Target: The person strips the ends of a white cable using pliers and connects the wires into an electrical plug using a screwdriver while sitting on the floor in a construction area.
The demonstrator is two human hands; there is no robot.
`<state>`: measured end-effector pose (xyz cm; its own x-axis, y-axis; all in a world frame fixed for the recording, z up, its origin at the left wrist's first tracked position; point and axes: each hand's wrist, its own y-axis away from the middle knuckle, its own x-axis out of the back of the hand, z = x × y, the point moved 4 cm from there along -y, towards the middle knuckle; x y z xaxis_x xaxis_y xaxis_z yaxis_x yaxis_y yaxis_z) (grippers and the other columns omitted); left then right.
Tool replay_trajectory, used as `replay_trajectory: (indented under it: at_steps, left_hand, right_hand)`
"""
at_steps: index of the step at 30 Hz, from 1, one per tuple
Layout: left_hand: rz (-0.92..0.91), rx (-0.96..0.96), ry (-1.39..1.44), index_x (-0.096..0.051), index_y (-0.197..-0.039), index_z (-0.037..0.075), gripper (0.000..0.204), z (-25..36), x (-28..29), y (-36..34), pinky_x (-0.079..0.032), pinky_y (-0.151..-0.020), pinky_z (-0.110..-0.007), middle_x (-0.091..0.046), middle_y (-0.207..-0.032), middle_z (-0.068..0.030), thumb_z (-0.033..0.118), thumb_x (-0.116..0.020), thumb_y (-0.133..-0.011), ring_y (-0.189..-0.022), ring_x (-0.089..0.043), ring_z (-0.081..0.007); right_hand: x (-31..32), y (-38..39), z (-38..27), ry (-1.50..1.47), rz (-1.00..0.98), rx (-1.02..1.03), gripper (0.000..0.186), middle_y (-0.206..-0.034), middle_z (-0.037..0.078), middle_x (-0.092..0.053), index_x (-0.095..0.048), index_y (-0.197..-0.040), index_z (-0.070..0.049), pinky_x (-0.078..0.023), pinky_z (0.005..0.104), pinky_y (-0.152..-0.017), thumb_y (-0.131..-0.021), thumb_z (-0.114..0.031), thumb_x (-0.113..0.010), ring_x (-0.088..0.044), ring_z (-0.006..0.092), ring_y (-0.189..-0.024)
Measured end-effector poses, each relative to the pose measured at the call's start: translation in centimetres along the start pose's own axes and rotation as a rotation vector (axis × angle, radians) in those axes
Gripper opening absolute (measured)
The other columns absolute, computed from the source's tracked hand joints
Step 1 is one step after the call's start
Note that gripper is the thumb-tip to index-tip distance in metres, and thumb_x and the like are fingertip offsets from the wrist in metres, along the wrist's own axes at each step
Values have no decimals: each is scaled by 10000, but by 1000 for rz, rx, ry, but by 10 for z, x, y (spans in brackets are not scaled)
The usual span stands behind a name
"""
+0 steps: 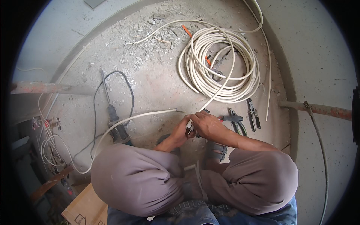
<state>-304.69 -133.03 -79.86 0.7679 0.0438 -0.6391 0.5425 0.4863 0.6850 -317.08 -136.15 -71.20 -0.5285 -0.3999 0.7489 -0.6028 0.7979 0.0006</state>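
Both of my hands are together in front of my knees. My left hand (180, 134) is closed around a small white and black piece (189, 128) whose kind I cannot make out. Over its far side, my right hand (210, 125) is closed too, its fingers beside a white cable (215, 96) that runs down from the large coil. My fingers cover the cable's lower end and most of the small piece. Just right of my right hand, pliers with dark and green handles (236, 119) lie on the floor. Another white cable (144, 113) ends just left of my left hand.
A large coil of white cable (198, 80) lies ahead. A drill-like power tool with a long bit (117, 125) and dark cord is at left. Another hand tool (253, 114) lies at right. Rubble (127, 56) covers the far floor. A cardboard box (84, 206) is near left.
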Motion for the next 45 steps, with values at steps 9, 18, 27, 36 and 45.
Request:
replay_trajectory:
  at_steps: [9, 18, 27, 36, 45]
  left_hand:
    - [-82, 82, -42, -548, -1063, 71, 432, 4, 5, 1, -388, -536, -230, -543, -781, -12, 472, -393, -1019, -642, -497, -92]
    - [-185, 131, -389, -611, -1089, 21, 527, 11, 19, 15, -417, -637, -223, -553, -809, 0, 511, -440, -997, -696, -487, -75]
    - [-397, 12, -1004, -579, -1092, 8, 457, 13, 4, 29, -430, -746, -275, -578, -863, -26, 426, -403, -1029, -803, -514, -111]
    - [-345, 142, -774, -568, -1066, 30, 456, 11, -11, 53, -444, -677, -261, -570, -843, -20, 455, -409, -1022, -746, -525, -100]
    - [-193, 66, -604, -463, -1234, 63, 481, 20, 3, 52, -417, -501, -204, -564, -763, -9, 486, -390, -1017, -580, -511, -60]
  right_hand:
    - [14, -5, 53, -1167, -139, -402, 158, -836, 53, -591, -578, -970, 15, -505, 344, -671, -827, -52, -564, -599, 179, -739]
    - [27, -11, 45, 403, -288, 295, 270, -878, 93, -580, -631, -989, -40, -484, 359, -780, -825, -253, -652, -589, 252, -905]
    - [2, 8, 48, 236, -531, 500, 191, -925, 132, -588, -631, -974, -37, -481, 418, -791, -859, -190, -632, -587, 300, -930]
    - [22, 7, 4, 45, -540, 378, 273, -921, 102, -598, -626, -1035, -51, -474, 362, -832, -842, -241, -659, -588, 264, -945]
    - [15, -11, 3, -36, -376, 373, 380, -939, 97, -625, -593, -1059, -47, -474, 392, -818, -792, -294, -702, -594, 275, -915]
